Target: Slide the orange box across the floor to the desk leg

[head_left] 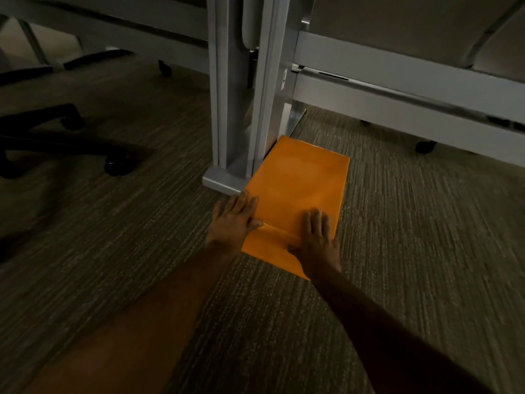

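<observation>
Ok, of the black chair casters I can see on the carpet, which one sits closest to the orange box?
The caster at the end of the chair base's near arm, left of the grey desk leg. The other left-side casters sit farther from the orange box.

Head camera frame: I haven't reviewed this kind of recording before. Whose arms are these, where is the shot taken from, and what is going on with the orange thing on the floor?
There is no machine here. The single picture comes from a wide-angle camera worn on a person's head, looking forward and down, so the two bare arms are the wearer's own. The left hand and right hand lie flat, fingers spread, on the near end of an orange box. Nothing is gripped; the palms press on its top. The box rests on grey carpet, its left edge alongside the foot of a grey metal desk leg. A black office chair base stands to the left.
</observation>
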### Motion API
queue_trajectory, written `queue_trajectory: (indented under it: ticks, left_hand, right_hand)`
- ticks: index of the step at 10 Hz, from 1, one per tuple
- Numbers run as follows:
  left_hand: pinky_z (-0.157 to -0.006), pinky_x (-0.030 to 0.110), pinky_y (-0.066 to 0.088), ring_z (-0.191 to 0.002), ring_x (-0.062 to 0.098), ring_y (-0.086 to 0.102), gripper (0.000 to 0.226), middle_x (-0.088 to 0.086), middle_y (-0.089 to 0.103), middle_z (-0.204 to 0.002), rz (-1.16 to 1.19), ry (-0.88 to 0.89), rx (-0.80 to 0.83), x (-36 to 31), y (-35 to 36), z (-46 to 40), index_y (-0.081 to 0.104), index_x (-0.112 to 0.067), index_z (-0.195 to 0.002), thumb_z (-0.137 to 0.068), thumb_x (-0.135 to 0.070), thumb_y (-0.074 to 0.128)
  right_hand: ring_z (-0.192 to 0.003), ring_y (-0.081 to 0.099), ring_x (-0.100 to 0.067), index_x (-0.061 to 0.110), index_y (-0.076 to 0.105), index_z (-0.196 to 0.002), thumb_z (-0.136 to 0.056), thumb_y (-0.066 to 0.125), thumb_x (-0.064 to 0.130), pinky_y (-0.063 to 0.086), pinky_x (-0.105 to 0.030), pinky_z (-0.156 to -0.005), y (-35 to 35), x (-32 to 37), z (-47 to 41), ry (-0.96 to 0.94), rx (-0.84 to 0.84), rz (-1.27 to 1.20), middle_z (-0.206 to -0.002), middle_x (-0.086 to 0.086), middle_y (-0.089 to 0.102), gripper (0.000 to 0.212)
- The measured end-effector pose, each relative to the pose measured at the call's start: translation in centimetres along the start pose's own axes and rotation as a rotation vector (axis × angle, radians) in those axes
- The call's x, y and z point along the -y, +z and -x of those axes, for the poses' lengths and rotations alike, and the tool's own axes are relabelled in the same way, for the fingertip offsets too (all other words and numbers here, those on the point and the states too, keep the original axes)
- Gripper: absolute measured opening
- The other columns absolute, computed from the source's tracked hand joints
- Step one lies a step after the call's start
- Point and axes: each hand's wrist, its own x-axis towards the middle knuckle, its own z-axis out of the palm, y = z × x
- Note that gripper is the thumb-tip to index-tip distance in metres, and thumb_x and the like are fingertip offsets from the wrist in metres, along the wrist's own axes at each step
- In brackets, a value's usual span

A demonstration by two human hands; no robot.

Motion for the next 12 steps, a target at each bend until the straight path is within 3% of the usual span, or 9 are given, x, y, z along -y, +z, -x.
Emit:
queue_trajectory:
  ticks: [2,3,4,5,6,8,9,10,12]
  left_hand:
    - [-0.121,0.053,0.018,-0.153,0.026,0.013,0.066,-0.004,0.009,-0.169,0.328,-0.097,0.096,-0.5,-1.3,-0.2,0.027,-0.033,-0.157,-0.099,-0.051,0.051]
    - [-0.114,0.053,0.033,-0.146,0.026,0.027,0.069,-0.006,0.015,-0.166,0.656,-0.183,0.009,-0.7,-0.8,0.1,0.037,-0.036,-0.153,-0.092,-0.037,0.069]
    - [-0.102,0.047,0.040,-0.135,0.019,0.036,0.084,-0.007,0.025,-0.159,0.852,-0.319,-0.106,-1.2,0.1,0.4,0.031,-0.038,-0.153,-0.083,-0.037,0.078]
    - [-0.098,0.043,0.042,-0.127,0.022,0.050,0.090,0.000,0.051,-0.146,1.070,-0.539,-0.198,-1.5,1.9,1.2,0.040,-0.030,-0.149,-0.073,-0.042,0.085]
    - [-0.103,0.051,0.045,-0.125,0.029,0.056,0.081,0.006,0.060,-0.140,1.127,-0.574,-0.189,-1.2,2.8,1.6,0.052,-0.025,-0.143,-0.071,-0.038,0.088]
    - [-0.092,0.040,0.048,-0.110,0.028,0.064,0.049,0.011,0.068,-0.127,1.065,-0.594,-0.129,-0.4,2.4,1.2,0.067,-0.017,-0.124,-0.079,-0.025,0.084]
    - [-0.092,0.037,0.042,-0.120,0.026,0.058,0.055,0.011,0.057,-0.143,0.868,-0.736,0.168,0.0,4.5,6.4,0.061,-0.021,-0.134,-0.084,-0.036,0.078]
    - [-0.114,0.041,0.032,-0.146,0.029,0.034,0.088,0.009,0.035,-0.161,0.635,-0.630,0.321,0.4,6.4,11.1,0.040,-0.021,-0.153,-0.079,-0.040,0.082]
    - [-0.114,0.032,0.031,-0.139,0.027,0.044,0.086,0.008,0.049,-0.152,0.589,-0.430,0.161,-2.2,1.6,15.3,0.044,-0.023,-0.151,-0.077,-0.045,0.082]
  right_hand:
    - [-0.155,-0.012,-0.032,0.018,-0.006,-0.161,-0.089,0.067,0.046,0.025,-0.061,-0.119,0.2,-1.4,-0.3,-0.031,-0.025,-0.153,-0.169,-0.006,-0.010,0.106]
    - [-0.154,0.001,-0.032,0.029,-0.003,-0.160,-0.072,0.086,0.029,0.021,-0.060,-0.117,1.5,-2.5,0.8,0.148,-0.223,-0.659,-0.169,-0.003,-0.001,0.125]
    - [-0.148,0.026,-0.032,0.028,0.013,-0.158,-0.071,0.088,0.023,0.037,-0.055,-0.109,3.8,-2.6,2.7,0.433,-0.336,-1.019,-0.163,-0.009,0.024,0.115]
    - [-0.112,0.065,-0.025,0.028,0.061,-0.129,-0.089,0.069,0.024,0.049,-0.026,-0.068,6.7,-2.5,4.0,0.544,-0.196,-1.278,-0.112,0.001,0.068,0.041]
    - [-0.086,0.066,-0.015,0.024,0.070,-0.124,-0.095,0.059,0.027,0.041,-0.020,-0.058,7.4,-2.5,4.2,0.482,-0.178,-1.154,-0.099,-0.001,0.070,0.031]
    - [-0.090,0.068,-0.027,0.016,0.071,-0.124,-0.099,0.056,0.024,0.053,-0.034,-0.075,6.1,-3.9,4.0,0.414,-0.095,-1.013,-0.102,-0.013,0.073,0.030]
    - [-0.086,0.062,-0.018,0.019,0.058,-0.134,-0.103,0.052,0.018,0.050,-0.027,-0.064,5.3,-4.4,5.2,0.347,0.136,-1.166,-0.115,-0.012,0.066,0.032]
    - [-0.094,0.062,-0.021,0.018,0.050,-0.139,-0.101,0.055,0.012,0.052,-0.029,-0.070,5.9,-3.9,6.9,0.364,0.197,-1.305,-0.125,-0.015,0.062,0.039]
    - [-0.107,0.060,-0.024,0.030,0.033,-0.155,-0.097,0.062,0.029,0.054,-0.041,-0.085,5.9,0.1,13.2,0.355,0.167,-1.015,-0.139,-0.004,0.053,0.065]
